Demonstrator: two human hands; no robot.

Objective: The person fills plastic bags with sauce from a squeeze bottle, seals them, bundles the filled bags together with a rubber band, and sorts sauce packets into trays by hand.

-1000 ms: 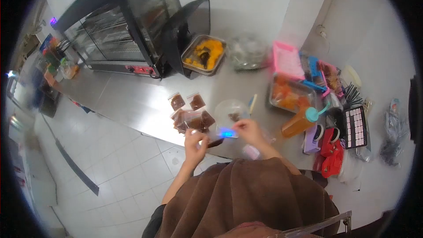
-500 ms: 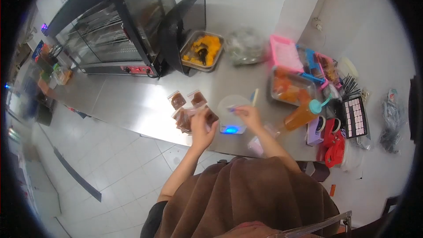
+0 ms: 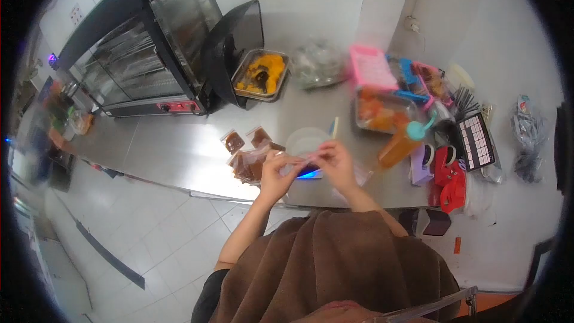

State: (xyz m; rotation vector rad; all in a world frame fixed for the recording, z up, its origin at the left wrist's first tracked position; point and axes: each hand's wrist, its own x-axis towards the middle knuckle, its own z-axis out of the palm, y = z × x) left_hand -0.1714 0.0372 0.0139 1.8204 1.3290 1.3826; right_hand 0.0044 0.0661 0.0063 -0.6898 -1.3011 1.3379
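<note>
My left hand (image 3: 278,174) and my right hand (image 3: 336,164) meet over the front of a small scale (image 3: 311,174) with a lit blue display. Between their pinched fingertips is a small clear plastic bag (image 3: 302,162), its edge pinkish. A round pale dish (image 3: 307,139) sits on the scale behind my fingers; its contents are partly hidden. Just left of my left hand lie several small bags of brown filling (image 3: 248,165), some overlapping. A light-coloured stick-like tool (image 3: 335,127) lies behind my right hand.
A glass display warmer (image 3: 143,60) stands back left, beside a tray of yellow food (image 3: 263,75). To the right are a tray of orange food (image 3: 382,110), an orange bottle (image 3: 399,145), a pink basket (image 3: 373,69), tape dispensers (image 3: 445,170) and a calculator-like keypad (image 3: 476,142).
My left hand has left the brown bags and moved right to meet my right hand. Both now hold the clear bag. The camera view has shifted slightly.
</note>
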